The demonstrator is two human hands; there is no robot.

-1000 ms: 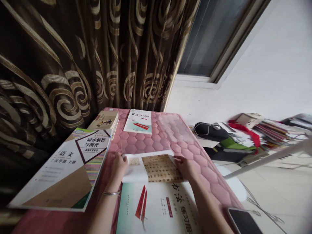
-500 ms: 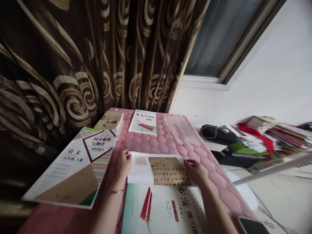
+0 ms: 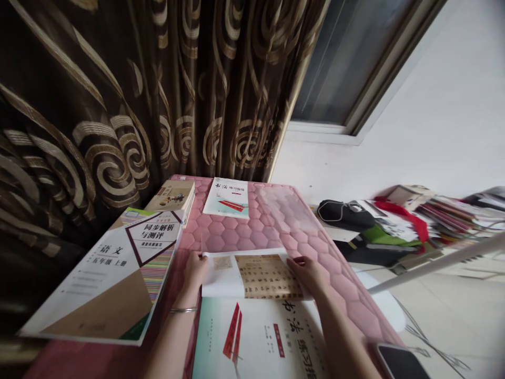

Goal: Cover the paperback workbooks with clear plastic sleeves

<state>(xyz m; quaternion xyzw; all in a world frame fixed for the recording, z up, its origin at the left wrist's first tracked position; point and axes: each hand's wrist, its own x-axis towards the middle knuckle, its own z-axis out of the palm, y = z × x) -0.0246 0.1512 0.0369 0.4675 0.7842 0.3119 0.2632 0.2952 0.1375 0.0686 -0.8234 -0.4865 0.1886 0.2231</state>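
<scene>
My left hand (image 3: 194, 275) grips the left edge of a thin booklet (image 3: 252, 275) with a brown calligraphy page, fingers curled around it. My right hand (image 3: 310, 275) holds the booklet's right edge, fingers pressed on it. The booklet lies across the far end of a white and green workbook (image 3: 256, 339) with red marks, which lies on the pink quilted table (image 3: 284, 223) right before me. A bracelet circles my left wrist.
A large textbook (image 3: 114, 276) overhangs the table's left side. Behind it are a small stack of books (image 3: 171, 197) and another green-white workbook (image 3: 228, 197). A phone (image 3: 402, 363) lies at the near right. Dark patterned curtains (image 3: 118, 105) hang behind; a cluttered surface (image 3: 394, 226) stands to the right.
The view shifted slightly up and back. Both hands stay on the booklet's edges, and the booklet has barely moved.
</scene>
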